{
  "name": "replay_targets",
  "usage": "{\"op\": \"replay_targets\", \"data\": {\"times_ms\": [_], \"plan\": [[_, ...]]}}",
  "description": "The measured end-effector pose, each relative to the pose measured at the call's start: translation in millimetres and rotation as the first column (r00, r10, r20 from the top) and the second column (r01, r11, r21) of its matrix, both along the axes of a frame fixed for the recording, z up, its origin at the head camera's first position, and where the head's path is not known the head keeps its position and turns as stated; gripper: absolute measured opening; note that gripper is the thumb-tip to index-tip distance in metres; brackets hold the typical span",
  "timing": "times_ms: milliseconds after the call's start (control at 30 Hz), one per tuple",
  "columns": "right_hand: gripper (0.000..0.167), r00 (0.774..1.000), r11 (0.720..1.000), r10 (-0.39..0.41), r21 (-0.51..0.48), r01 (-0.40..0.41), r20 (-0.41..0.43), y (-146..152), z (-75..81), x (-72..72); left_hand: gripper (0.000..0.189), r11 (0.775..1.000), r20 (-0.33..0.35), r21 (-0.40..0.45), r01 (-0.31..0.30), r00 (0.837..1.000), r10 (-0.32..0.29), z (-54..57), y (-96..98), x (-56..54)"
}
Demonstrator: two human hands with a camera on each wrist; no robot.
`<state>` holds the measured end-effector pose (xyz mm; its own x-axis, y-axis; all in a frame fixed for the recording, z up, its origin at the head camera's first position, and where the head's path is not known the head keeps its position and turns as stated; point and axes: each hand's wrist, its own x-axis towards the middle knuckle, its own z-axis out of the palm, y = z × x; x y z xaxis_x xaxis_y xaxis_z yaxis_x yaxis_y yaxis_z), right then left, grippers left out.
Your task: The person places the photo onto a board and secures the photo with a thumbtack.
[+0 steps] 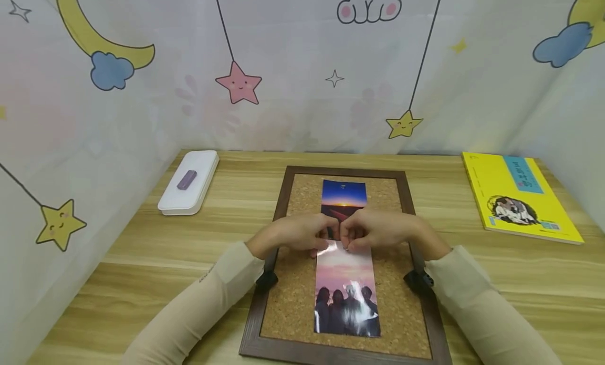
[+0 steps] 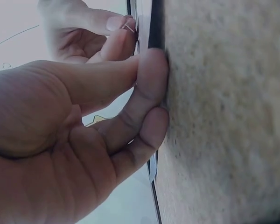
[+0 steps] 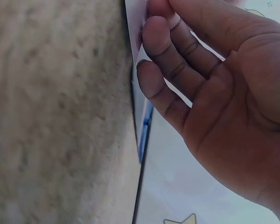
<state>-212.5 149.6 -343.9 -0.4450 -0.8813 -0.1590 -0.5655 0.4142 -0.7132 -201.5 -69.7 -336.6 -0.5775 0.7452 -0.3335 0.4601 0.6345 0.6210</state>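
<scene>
A framed cork board (image 1: 288, 302) lies flat on the table. On its lower half is a glossy photo (image 1: 345, 281) of several silhouetted people under a pink sky. Above it, partly hidden by the hands, lies a sunset photo (image 1: 343, 194) with a small fastener near its top edge. My left hand (image 1: 307, 232) pinches the pink photo by its top left edge, fingers against the cork. At the top edge's middle, my right hand (image 1: 373, 229) pinches a small, thin, pin-like piece (image 2: 128, 27) between thumb and forefinger; its exact shape is unclear.
A white case (image 1: 200, 181) with a small purple block (image 1: 187, 179) on it stands at the back left. On the right lies a yellow book (image 1: 501, 181). A printed curtain (image 1: 293, 107) hangs behind the wooden table (image 1: 236, 197).
</scene>
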Motion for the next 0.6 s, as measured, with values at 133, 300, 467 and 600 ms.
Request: {"op": "replay_targets", "data": {"times_ms": [133, 300, 467, 600], "plan": [[0.010, 1.000, 1.000, -0.022, 0.020, 0.022, 0.013, -3.0, -2.9, 0.6, 0.015, 1.000, -0.017, -0.013, -0.018, 1.000, 0.018, -0.2, 1.9, 0.9], [0.010, 0.999, 0.998, -0.050, 0.030, 0.050, -0.010, -6.3, -3.3, 1.9, 0.019, 0.999, -0.006, -0.015, -0.036, 0.999, 0.036, 0.3, 3.1, 1.5], [0.011, 0.998, 0.998, -0.061, 0.032, 0.062, -0.027, -6.7, -5.0, 1.7, 0.021, 0.998, -0.002, -0.030, -0.053, 0.999, 0.053, 0.3, 3.6, 1.0], [0.011, 0.996, 0.996, -0.071, 0.043, 0.073, -0.046, -7.5, -6.1, 2.0, 0.022, 0.998, 0.004, -0.027, -0.057, 0.998, 0.057, -0.5, 3.0, 0.1]]}}
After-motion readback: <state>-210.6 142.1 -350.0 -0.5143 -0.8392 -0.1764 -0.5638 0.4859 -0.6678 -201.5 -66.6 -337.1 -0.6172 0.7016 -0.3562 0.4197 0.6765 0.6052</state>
